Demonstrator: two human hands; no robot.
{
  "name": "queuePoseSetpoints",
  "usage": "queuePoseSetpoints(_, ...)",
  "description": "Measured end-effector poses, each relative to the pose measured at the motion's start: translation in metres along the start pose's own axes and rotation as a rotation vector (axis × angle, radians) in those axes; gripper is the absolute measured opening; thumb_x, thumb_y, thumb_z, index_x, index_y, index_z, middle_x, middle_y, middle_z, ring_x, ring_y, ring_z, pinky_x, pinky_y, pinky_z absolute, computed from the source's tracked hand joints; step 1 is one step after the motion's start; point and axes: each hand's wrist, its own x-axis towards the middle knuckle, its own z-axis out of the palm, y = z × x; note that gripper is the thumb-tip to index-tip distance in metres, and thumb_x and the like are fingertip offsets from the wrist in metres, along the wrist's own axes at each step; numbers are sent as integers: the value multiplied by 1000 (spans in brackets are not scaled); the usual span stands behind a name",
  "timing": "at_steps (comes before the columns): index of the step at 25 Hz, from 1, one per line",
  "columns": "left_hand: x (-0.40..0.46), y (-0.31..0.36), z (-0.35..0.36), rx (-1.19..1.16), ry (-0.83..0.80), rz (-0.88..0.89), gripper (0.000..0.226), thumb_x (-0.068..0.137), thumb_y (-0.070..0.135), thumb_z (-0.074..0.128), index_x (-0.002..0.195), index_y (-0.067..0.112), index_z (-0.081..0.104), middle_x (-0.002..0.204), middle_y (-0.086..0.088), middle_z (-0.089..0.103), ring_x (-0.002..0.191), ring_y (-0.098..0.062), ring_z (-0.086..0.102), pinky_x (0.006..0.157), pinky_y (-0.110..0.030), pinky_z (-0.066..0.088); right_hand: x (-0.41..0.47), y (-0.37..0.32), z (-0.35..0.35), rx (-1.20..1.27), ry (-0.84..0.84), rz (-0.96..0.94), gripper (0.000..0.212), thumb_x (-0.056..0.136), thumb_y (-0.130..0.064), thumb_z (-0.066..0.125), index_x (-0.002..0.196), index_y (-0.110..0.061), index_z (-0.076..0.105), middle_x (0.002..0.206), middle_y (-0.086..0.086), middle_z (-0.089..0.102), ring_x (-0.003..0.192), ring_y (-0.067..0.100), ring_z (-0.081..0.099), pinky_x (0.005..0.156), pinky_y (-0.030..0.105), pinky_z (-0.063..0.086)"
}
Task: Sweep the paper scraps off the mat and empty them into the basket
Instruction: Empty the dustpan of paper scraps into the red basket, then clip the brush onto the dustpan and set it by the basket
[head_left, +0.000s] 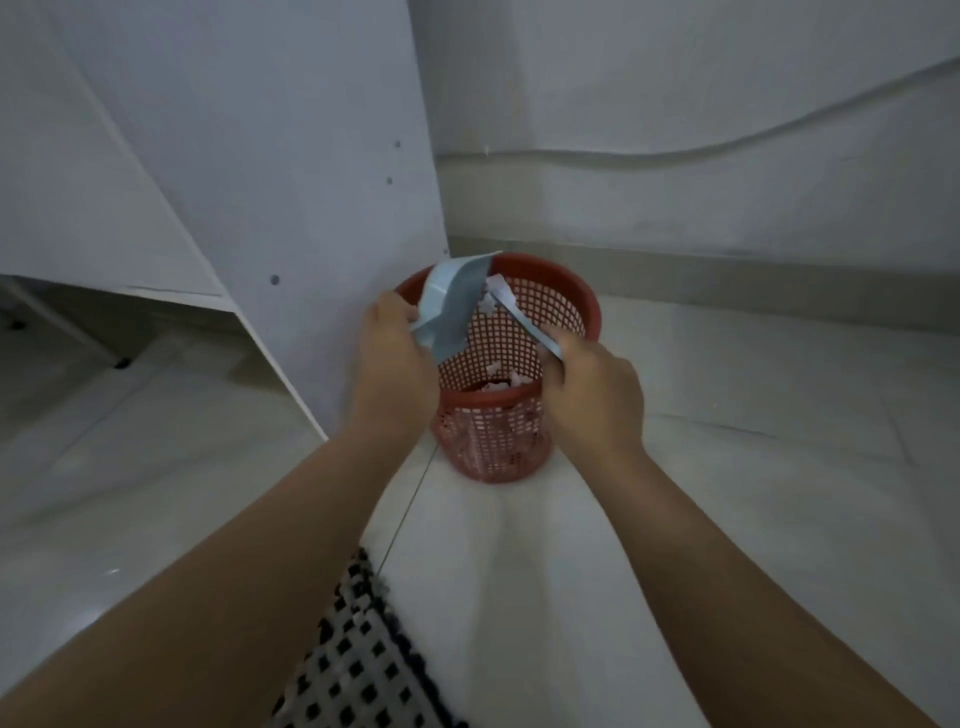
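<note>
Above the red mesh basket (524, 332), which stands on the pale floor tiles (727, 441) against a white cabinet panel (291, 156), I see the left hand (395, 358) gripping a light blue dustpan (452, 301), tilted steeply over the rim. My view shows the right hand (592, 395) curled round a pale brush handle (524, 322) reaching into the pan. White paper scraps (496, 384) lie inside the basket, visible through its lattice. A black perforated mat (358, 665) occupies the lower edge, well apart.

Red plastic mesh basket (561, 312), glossy tile floor (753, 415), smooth pale-blue plastic dustpan (452, 306)
</note>
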Motion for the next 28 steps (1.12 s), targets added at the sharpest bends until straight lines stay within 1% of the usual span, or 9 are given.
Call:
queuePoseSetpoints(3, -1, -3, 4, -4, 16, -19, 22, 81, -6, 43, 89, 14, 38, 91, -10, 47, 80, -20, 43, 55, -24, 28, 1, -1, 5, 29, 6, 3, 32, 92, -20, 47, 124, -13, 52, 100, 13, 68, 89, 31, 59, 81, 38, 42)
queuePoseSetpoints(7, 0, -14, -1, -59, 22, -32, 21, 80, -2, 45, 89, 15, 36, 87, -10, 49, 77, -22, 47, 63, -35, 37, 7, -19, 13, 6, 49, 13, 31, 94, -24, 43, 123, -17, 52, 100, 9, 68, 91, 26, 57, 84, 35, 35)
queuePoseSetpoints(10, -4, -15, -9, -347, 4, -246, 19, 78, 4, 42, 86, 20, 39, 85, -15, 58, 78, -26, 58, 75, -45, 53, -3, -36, 18, 36, 74, 11, 29, 94, -24, 43, 120, -17, 54, 94, 7, 69, 87, 25, 58, 83, 35, 37)
queuePoseSetpoints(12, -10, -9, -18, -653, 1, -442, 20, 87, -3, 41, 99, 13, 43, 87, -13, 58, 73, -17, 59, 75, -31, 55, -17, -47, 20, 49, 64, -7, 29, 93, -22, 44, 119, -16, 55, 92, 9, 68, 83, 27, 59, 78, 37, 42)
queuePoseSetpoints(14, -23, -3, -30, -903, -12, -559, 23, 92, -3, 38, 113, 6, 41, 97, -16, 60, 73, -12, 60, 76, -24, 53, -34, -59, 22, 60, 69, -61, 29, 92, -20, 45, 117, -13, 56, 99, 10, 68, 89, 28, 60, 76, 37, 45)
queuePoseSetpoints(16, -46, -1, -43, -1059, -39, -617, 19, 96, 5, 37, 110, 17, 44, 106, -13, 62, 77, -13, 63, 82, -31, 53, -56, -71, 22, 41, 53, -152, 35, 88, -22, 43, 118, -10, 56, 115, 8, 66, 102, 27, 60, 80, 37, 47)
queuePoseSetpoints(21, -125, -31, -56, -1323, -234, -690, 39, 100, 19, 30, 131, 37, 44, 116, 7, 68, 104, -11, 66, 77, -29, 55, -110, -96, 24, 26, -9, -186, 49, 80, -28, 39, 119, -3, 56, 116, 12, 62, 103, 27, 60, 83, 39, 54)
queuePoseSetpoints(25, -172, -58, -61, -1463, -258, -864, 40, 100, 22, 29, 129, 42, 48, 124, 4, 66, 112, -16, 63, 102, -41, 45, -150, -100, 34, 34, -78, -246, 52, 79, -22, 33, 122, -1, 52, 121, 16, 58, 109, 26, 58, 88, 33, 52)
queuePoseSetpoints(28, -192, -71, -71, -1417, -226, -921, 38, 99, 24, 30, 125, 43, 51, 123, 2, 66, 110, -17, 64, 101, -42, 46, -172, -104, 43, 25, -146, -279, 51, 76, -22, 36, 117, 0, 56, 114, 16, 62, 102, 27, 62, 80, 35, 57)
